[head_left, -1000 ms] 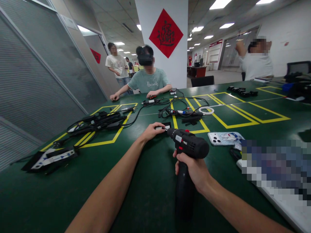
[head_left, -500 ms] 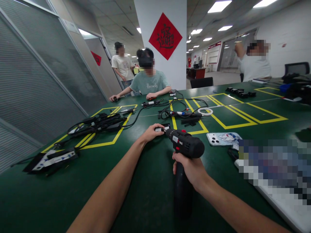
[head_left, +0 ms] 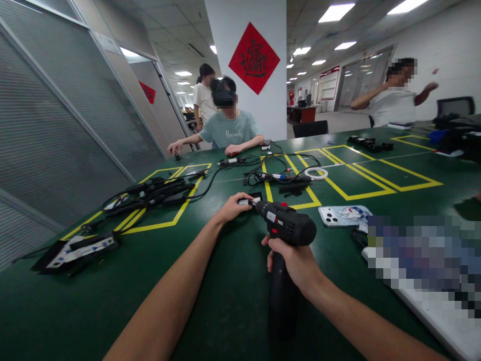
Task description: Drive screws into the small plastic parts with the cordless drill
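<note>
In the middle of the head view, my right hand (head_left: 295, 258) is wrapped around the handle of a black cordless drill (head_left: 287, 221). The drill lies level, its chuck towards my left hand (head_left: 230, 208), and my forefinger sticks out a little past the handle. My left fingers are closed on a small white-and-black part (head_left: 245, 201) low over the table, just at the drill's tip. A dark flat piece (head_left: 256, 195) shows right behind it. Whether the bit touches the part is too small to tell.
Tangled black cables (head_left: 150, 193) lie on the green table (head_left: 225, 301) at left. Beyond my hands are wired tools (head_left: 281, 177) and a white ring (head_left: 316, 173). A phone (head_left: 343, 215) lies right of the drill. A seated person (head_left: 233, 128) faces me across the table.
My hands and the drill keep their places; my right forefinger has come out slightly from the handle. Behind, the standing person has moved right and the person at far right has changed arm pose.
</note>
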Demonstrator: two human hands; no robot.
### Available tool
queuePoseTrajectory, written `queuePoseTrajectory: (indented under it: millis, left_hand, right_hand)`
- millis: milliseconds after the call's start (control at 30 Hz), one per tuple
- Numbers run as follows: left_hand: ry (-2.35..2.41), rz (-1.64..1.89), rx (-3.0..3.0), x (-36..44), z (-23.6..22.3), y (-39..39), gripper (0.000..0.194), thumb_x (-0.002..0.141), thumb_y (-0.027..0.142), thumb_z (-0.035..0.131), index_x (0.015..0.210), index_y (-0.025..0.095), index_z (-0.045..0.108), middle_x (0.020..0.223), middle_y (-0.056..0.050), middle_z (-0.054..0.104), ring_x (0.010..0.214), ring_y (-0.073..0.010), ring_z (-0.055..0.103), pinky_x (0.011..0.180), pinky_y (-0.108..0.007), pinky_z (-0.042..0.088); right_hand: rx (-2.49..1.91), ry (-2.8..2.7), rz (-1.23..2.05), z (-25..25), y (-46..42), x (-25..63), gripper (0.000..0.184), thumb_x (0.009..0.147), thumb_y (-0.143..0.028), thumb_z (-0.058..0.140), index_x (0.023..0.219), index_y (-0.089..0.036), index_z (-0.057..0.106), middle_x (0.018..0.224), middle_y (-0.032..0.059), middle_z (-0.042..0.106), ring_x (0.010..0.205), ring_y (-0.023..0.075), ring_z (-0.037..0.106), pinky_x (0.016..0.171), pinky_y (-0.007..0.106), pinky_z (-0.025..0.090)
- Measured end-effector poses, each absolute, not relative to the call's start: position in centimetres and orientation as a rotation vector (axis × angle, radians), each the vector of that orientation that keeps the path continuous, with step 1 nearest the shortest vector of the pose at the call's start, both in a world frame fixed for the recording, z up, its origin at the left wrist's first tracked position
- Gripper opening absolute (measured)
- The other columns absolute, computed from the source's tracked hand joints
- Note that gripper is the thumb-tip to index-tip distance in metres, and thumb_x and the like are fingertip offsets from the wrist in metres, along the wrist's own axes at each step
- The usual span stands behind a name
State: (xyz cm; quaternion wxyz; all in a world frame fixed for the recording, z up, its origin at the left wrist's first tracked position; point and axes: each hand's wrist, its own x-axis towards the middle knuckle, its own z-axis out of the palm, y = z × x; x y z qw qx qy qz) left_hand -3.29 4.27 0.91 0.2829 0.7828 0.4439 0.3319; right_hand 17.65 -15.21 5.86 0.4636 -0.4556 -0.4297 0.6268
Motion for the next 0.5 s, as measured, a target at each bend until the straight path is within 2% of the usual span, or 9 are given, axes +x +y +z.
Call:
queuePoseTrajectory:
  millis: [133, 300, 500]
  left_hand:
    - [1.183, 0.909, 2.089, -3.19, 1.15, 4.06, 0.036, 0.066, 0.038, 0.064, 0.097, 0.019, 0.065, 0.105, -0.004, 0.062, 0.099, -0.0222, 0.055, 0.093, -0.035, 0.039]
    - [1.180, 0.903, 2.069, -3.17, 1.34, 3.90, 0.038, 0.068, 0.043, 0.064, 0.098, 0.020, 0.065, 0.107, -0.005, 0.062, 0.101, -0.0224, 0.055, 0.093, -0.035, 0.038]
    - [1.198, 0.903, 2.036, -3.13, 1.34, 3.89, 0.039, 0.067, 0.046, 0.064, 0.097, 0.021, 0.066, 0.109, -0.005, 0.062, 0.104, -0.0235, 0.054, 0.094, -0.036, 0.038]
  right_hand:
    - [-1.104, -1.063, 1.537, 6.11, -15.25, 17.70, 0.019, 0.073, -0.026, 0.053, 0.086, -0.015, 0.062, 0.054, 0.0009, 0.060, 0.044, 0.0126, 0.054, 0.047, 0.024, 0.041]
    - [-1.093, -1.057, 1.547, 5.81, -15.25, 17.82, 0.023, 0.074, -0.026, 0.052, 0.093, -0.015, 0.062, 0.046, -0.0011, 0.055, 0.045, 0.0141, 0.054, 0.049, 0.025, 0.043]
    - [-1.142, -1.052, 1.574, 6.08, -15.24, 17.88, 0.015, 0.073, -0.027, 0.055, 0.075, -0.014, 0.060, 0.046, 0.0010, 0.056, 0.044, 0.0134, 0.052, 0.048, 0.025, 0.042]
